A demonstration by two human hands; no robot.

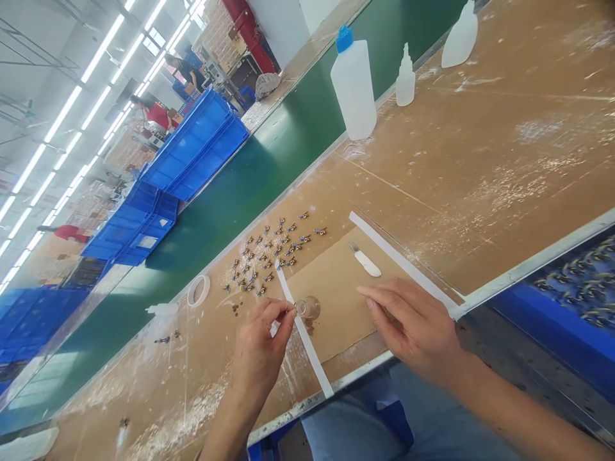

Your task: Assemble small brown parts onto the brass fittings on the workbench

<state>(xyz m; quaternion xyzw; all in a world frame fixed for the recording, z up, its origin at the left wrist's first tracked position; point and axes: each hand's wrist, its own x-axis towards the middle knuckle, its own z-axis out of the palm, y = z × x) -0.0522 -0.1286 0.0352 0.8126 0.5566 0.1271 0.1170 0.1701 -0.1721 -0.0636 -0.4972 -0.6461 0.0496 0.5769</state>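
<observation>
My left hand is closed in a pinch above the cardboard-covered table, thumb against forefinger. Whatever sits between those fingertips is too small to name. Just right of them stands a small clear cup at the edge of a cardboard sheet. My right hand hovers over the sheet's right side, fingers stretched out with the thumb apart, nothing visible in it. Beyond it lies a small white-handled tool with a metal tip. Many small blue and brass-coloured parts lie scattered past my left hand.
White strips flank the sheet. Farther off stand a blue-capped bottle, a small dropper bottle and a tape roll. Blue crates sit across a green conveyor belt. A blue bin of parts is at right. Several people work behind.
</observation>
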